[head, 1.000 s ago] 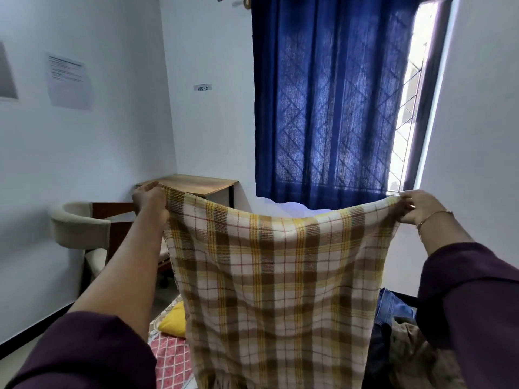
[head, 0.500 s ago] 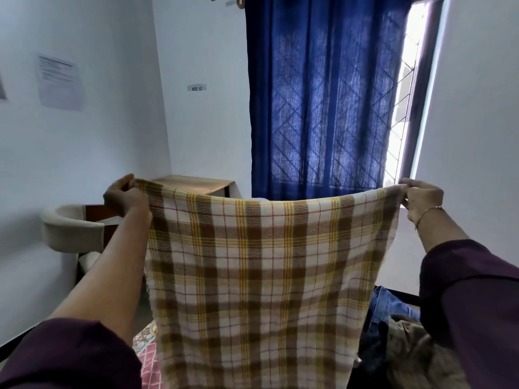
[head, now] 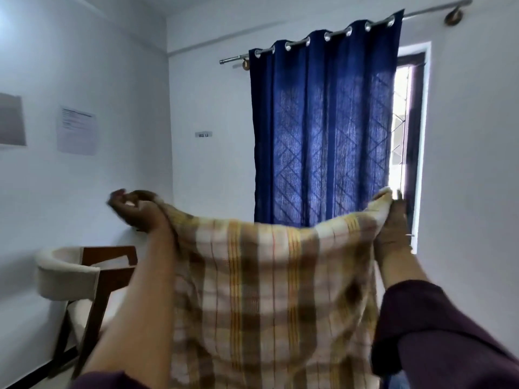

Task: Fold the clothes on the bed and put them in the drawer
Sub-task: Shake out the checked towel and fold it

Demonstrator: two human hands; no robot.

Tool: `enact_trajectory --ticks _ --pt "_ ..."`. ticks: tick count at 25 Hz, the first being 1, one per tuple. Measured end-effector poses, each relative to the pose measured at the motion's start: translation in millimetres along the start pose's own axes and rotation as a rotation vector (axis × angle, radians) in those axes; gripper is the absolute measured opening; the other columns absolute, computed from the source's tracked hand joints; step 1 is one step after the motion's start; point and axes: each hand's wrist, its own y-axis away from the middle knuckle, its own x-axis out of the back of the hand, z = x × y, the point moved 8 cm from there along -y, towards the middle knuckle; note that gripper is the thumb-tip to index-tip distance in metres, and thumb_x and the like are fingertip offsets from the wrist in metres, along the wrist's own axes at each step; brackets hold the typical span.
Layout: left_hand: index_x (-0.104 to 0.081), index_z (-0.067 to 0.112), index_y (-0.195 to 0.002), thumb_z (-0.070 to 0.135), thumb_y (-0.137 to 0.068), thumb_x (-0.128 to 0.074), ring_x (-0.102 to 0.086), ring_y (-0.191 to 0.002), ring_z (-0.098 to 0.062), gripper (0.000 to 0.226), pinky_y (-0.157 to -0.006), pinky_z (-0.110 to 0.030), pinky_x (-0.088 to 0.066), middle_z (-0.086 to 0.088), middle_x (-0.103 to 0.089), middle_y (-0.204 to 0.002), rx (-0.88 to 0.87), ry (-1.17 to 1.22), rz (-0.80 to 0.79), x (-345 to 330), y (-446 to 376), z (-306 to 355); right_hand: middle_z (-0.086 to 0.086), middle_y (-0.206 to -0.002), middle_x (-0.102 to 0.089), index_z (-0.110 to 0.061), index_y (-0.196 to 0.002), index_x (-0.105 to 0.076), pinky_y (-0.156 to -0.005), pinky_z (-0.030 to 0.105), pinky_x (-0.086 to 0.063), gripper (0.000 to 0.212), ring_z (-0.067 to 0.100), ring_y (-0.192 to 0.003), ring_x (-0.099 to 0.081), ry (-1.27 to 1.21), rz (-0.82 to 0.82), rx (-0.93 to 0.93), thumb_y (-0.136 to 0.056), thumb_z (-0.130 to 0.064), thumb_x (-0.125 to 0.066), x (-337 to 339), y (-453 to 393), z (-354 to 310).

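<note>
Before white walls and a blue curtain (chair leftward), left hand and right hand pinch a checked cloth.

- Curtain: dark blue, eyelet type, hung on a metal rod; reference landmark.
- Window: directly right of the curtain, uncovered strip, bright, dark frame.
- Label: left of the curtain on the same wall, marked "WS 12".
- Printed sheet: farther left of the curtain, on the side wall.
- Grey panel: left of the printed sheet, at the frame edge.
- Chair: below and well left of the curtain; pale upholstery, dark wooden frame.
</note>
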Motion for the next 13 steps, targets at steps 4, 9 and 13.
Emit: enact_trajectory --ticks 4,9,13 --pt "-0.054 0.01 -0.096 -0.012 -0.09 -0.044 -0.049 -0.06 0.001 0.025 -0.056 -0.012 -0.042 0.003 -0.049 -0.078 0.216 -0.04 -0.634 -79 93 -26 -0.002 -0.059 -0.054 -0.019 -0.079 -0.049 -0.042 0.013 -0.043 0.07 0.005 -0.047 -0.051 -0.242 -0.18 -0.22 -0.028 -0.011 -0.096 -73 10 77" --pt "-0.06 0.012 -0.088 -0.003 -0.094 -0.045 -0.058 -0.057 -0.009 0.021 -0.056 -0.019 -0.051 0.0 -0.064 -0.069 0.574 0.054 -1.135 -115 173 -21 0.001 -0.066 -0.06 -0.016 -0.081 -0.052 -0.052 0.02 -0.052 0.02 0.009 -0.053 -0.058 0.084 -0.284 -0.327 -0.088 0.003 -0.051 -133 37 113" --pt "-0.063 0.01 -0.093 0.008 -0.095 -0.05 -0.061 -0.061 -0.01 0.013 -0.06 -0.021 -0.054 -0.003 -0.065 -0.073 0.531 -0.003 -1.257 -112 180 -13 -0.001 -0.077 -0.059 -0.014 -0.087 -0.053 -0.063 0.021 -0.053 0.019 0.009 -0.066 -0.06 0.314 -0.363 -0.246 -0.093 0.002 -0.046 -133 35 96"
